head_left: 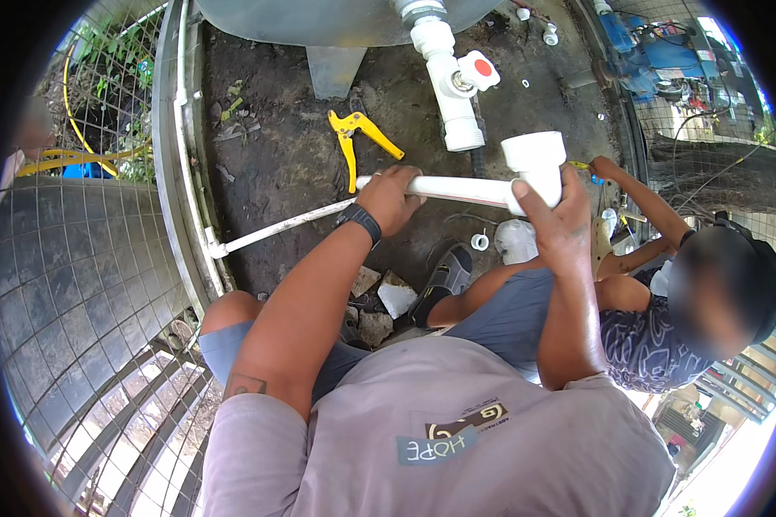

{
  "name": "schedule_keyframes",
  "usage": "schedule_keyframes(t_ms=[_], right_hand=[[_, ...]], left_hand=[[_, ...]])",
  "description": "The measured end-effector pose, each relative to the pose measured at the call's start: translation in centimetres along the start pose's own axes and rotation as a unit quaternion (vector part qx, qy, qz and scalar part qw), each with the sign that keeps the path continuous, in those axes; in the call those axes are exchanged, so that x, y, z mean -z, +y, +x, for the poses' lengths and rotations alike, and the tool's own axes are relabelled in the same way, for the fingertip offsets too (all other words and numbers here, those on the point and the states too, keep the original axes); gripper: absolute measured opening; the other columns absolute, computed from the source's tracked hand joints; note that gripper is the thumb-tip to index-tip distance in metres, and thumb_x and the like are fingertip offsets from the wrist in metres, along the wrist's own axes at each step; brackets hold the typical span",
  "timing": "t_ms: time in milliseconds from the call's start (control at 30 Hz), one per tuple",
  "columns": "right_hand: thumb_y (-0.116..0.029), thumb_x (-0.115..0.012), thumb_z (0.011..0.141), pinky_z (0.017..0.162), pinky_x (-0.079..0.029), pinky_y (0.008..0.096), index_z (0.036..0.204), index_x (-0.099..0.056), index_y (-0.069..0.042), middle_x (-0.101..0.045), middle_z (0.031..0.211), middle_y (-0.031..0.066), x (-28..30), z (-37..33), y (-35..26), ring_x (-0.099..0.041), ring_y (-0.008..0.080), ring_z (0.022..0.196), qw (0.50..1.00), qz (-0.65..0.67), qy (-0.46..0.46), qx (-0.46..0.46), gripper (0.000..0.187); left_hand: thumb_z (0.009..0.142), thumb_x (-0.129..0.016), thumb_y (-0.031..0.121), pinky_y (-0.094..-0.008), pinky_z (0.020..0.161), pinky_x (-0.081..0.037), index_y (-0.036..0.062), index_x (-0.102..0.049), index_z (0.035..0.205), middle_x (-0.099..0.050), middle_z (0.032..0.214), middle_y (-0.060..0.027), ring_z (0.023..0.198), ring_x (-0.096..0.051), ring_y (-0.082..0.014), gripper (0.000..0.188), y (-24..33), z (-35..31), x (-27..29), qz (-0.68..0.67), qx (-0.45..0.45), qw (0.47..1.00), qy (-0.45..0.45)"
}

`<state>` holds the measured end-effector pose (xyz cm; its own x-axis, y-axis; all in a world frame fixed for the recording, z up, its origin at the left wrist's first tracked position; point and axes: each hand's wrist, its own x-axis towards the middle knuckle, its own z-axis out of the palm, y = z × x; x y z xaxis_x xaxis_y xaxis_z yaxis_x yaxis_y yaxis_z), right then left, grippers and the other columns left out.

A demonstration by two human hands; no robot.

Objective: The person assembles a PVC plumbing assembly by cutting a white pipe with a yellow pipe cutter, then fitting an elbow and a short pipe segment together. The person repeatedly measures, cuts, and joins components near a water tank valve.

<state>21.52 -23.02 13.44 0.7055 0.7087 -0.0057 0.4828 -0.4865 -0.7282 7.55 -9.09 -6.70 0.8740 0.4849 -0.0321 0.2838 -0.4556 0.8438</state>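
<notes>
Your pipe (pixel 461 187) is held out in front of you, above the ground, its long axis running left to right across your body. Its right end meets the elbow (pixel 535 155), whose wide mouth points away from you, to the right of the valve (pixel 448 86) and apart from it. Your left hand (pixel 391 203) is closed around the pipe near its left end, a short stub showing past it. Your right hand (pixel 560 220) is clamped on the elbow, thumb on the near left side, fingers spread to the right side. The cutter (pixel 347 127) lies beyond your left hand.
</notes>
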Motion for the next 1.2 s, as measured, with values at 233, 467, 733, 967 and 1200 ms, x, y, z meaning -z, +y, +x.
schedule_keyframes(t_ms=[233, 467, 733, 967, 1200], right_hand=[[-0.041, -0.080, 0.078, 0.071, -0.051, 0.0349, 0.106, -0.060, 0.005, -0.068, 0.089, 0.0166, -2.5, 0.6, -3.2, -0.066, 0.0200, 0.079, 0.998, -0.055, -0.036, -0.008, 0.057], [-0.043, -0.078, 0.080, 0.073, -0.051, 0.0349, 0.105, -0.062, 0.007, -0.069, 0.088, 0.0182, -3.7, 2.6, -3.3, -0.066, 0.0217, 0.080, 0.996, -0.079, -0.020, 0.027, 0.058], [-0.044, -0.076, 0.084, 0.074, -0.049, 0.0332, 0.100, -0.063, 0.007, -0.067, 0.088, 0.0149, -3.8, 2.9, -1.6, -0.061, 0.0173, 0.080, 0.997, -0.065, -0.029, 0.009, 0.055], [-0.042, -0.074, 0.086, 0.075, -0.048, 0.0338, 0.099, -0.062, 0.007, -0.066, 0.087, 0.0143, -3.6, 3.2, -0.6, -0.060, 0.0177, 0.080, 0.998, -0.051, -0.029, 0.004, 0.052], [-0.044, -0.071, 0.087, 0.077, -0.048, 0.0338, 0.101, -0.062, 0.007, -0.066, 0.089, 0.0152, -3.0, 2.7, -0.1, -0.060, 0.0177, 0.083, 0.997, -0.065, -0.029, -0.003, 0.054]], left_hand=[[0.085, -0.072, 0.021, -0.0438, 0.098, -0.048, 0.0061, -0.062, 0.125, -0.065, 0.122, -0.0182, 0.114, -0.060, -0.0384, 0.045, -1.5, 0.9, -0.8, -0.044, 0.062, 0.997, 0.017], [0.085, -0.074, 0.028, -0.0418, 0.098, -0.049, 0.0064, -0.062, 0.127, -0.066, 0.121, -0.0178, 0.112, -0.062, -0.0363, 0.049, -2.7, 1.7, -0.3, -0.064, 0.090, 0.994, -0.026], [0.088, -0.070, 0.030, -0.0439, 0.098, -0.048, 0.0076, -0.060, 0.129, -0.065, 0.123, -0.0178, 0.114, -0.060, -0.0364, 0.048, -4.5, 1.7, -1.5, -0.041, 0.066, 0.996, -0.036], [0.088, -0.069, 0.031, -0.0434, 0.099, -0.048, 0.0094, -0.061, 0.129, -0.065, 0.124, -0.0160, 0.114, -0.061, -0.0350, 0.047, -5.2, 1.8, -1.9, -0.018, 0.042, 0.999, -0.016], [0.088, -0.071, 0.032, -0.0415, 0.098, -0.049, 0.0087, -0.060, 0.132, -0.065, 0.125, -0.0183, 0.114, -0.062, -0.0351, 0.051, -4.8, 1.8, -1.8, -0.050, 0.051, 0.997, -0.027]])
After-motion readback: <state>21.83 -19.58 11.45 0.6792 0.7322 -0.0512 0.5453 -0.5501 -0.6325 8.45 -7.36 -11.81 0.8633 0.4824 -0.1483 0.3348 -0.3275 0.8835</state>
